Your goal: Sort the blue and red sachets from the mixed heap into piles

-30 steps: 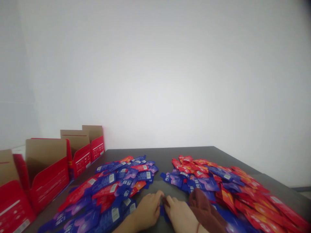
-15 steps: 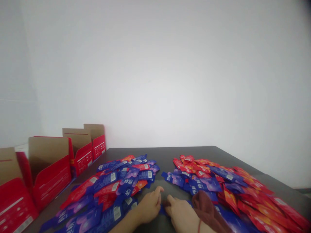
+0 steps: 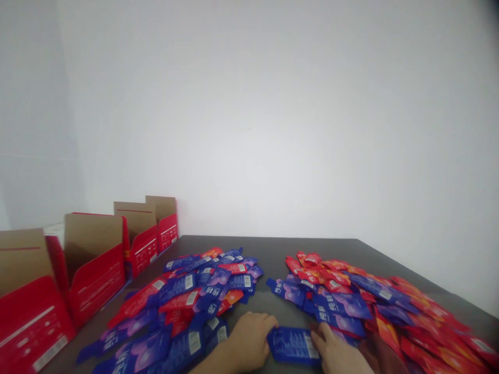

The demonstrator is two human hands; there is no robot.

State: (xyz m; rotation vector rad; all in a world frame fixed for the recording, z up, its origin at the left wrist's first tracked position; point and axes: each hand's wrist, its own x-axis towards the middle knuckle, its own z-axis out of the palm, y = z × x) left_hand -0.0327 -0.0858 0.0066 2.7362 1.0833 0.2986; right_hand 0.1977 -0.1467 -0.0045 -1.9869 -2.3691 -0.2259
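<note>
Blue packet, one end pinched in left hand, other in right hand, grips partly hidden, brown cloth cropped.

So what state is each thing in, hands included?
Blue packet: barcode side up
Left hand: at the packet's left end
Right hand: at the packet's right end
Left packet pile: blue and red mixed, overlapping
Right packet pile: also mixed, overlapping
Red boxes: standing open

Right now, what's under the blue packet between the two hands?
Dark tabletop shows around the blue packet; directly underneath is covered, so I can't tell what lies there.
</note>
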